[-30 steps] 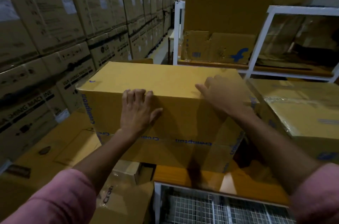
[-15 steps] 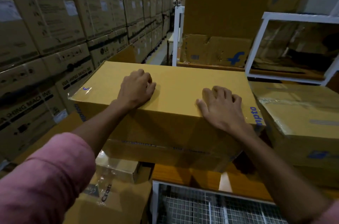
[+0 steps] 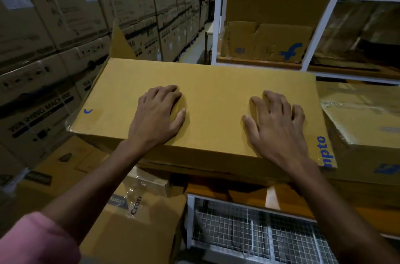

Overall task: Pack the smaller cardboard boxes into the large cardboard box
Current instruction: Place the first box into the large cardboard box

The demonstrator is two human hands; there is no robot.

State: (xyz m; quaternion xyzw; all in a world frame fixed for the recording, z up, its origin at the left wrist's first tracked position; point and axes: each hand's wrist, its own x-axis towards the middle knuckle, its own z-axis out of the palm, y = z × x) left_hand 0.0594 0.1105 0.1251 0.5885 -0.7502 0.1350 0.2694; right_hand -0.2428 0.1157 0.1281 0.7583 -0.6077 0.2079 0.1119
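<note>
Cardboard box [image 3: 212, 99] under both palms is a plain yellow-brown carton with a flat, closed top, clear tape glinting at its left corner, a small blue mark just left of the left hand [image 3: 159, 116], and blue lettering ending in "mpto" running along the edge beside the right hand [image 3: 279, 125]. Its long axis runs left to right across the view, so the long side faces the person and the short ends point out past each hand. Both hands lie palm down on the lid, fingers relaxed and a bit spread, gripping nothing, just pressing on it; the forearms reach in from below, with a pink sleeve [image 3: 36, 240] on the left. Right of the right hand sits a taped box [image 3: 365, 125], touching or nearly so, can't tell.
</note>
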